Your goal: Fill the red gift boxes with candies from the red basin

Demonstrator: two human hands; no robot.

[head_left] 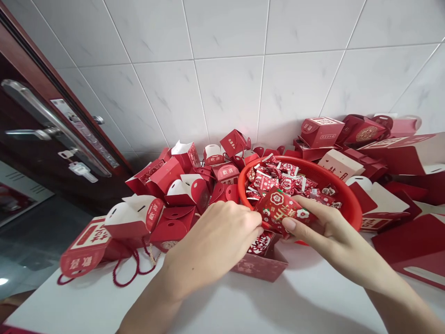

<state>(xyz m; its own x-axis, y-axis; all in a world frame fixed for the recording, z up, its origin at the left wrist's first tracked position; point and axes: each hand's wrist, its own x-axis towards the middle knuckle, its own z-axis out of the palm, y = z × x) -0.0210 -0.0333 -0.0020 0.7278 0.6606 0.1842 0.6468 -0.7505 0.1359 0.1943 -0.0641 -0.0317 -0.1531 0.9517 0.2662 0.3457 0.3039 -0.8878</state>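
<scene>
In the head view my right hand (330,232) grips a red packet (283,208) printed with white flowers and gold characters, thumb on the front. My left hand (219,236) is closed at the packet's left edge; its fingertips are partly hidden behind the knuckles. Just below the packet stands an open red gift box (262,269), partly covered by my left hand, with a red-and-white wrapped piece (260,243) inside. Behind the packet, a red plastic basket (352,204) holds many small wrapped sweets (287,181).
Red gift boxes (174,222), some with cord handles, crowd the white table (187,306) on the left. More open boxes (385,204) stand at the right. A tiled wall (229,93) rises behind; a dark door with keys (81,169) is at far left.
</scene>
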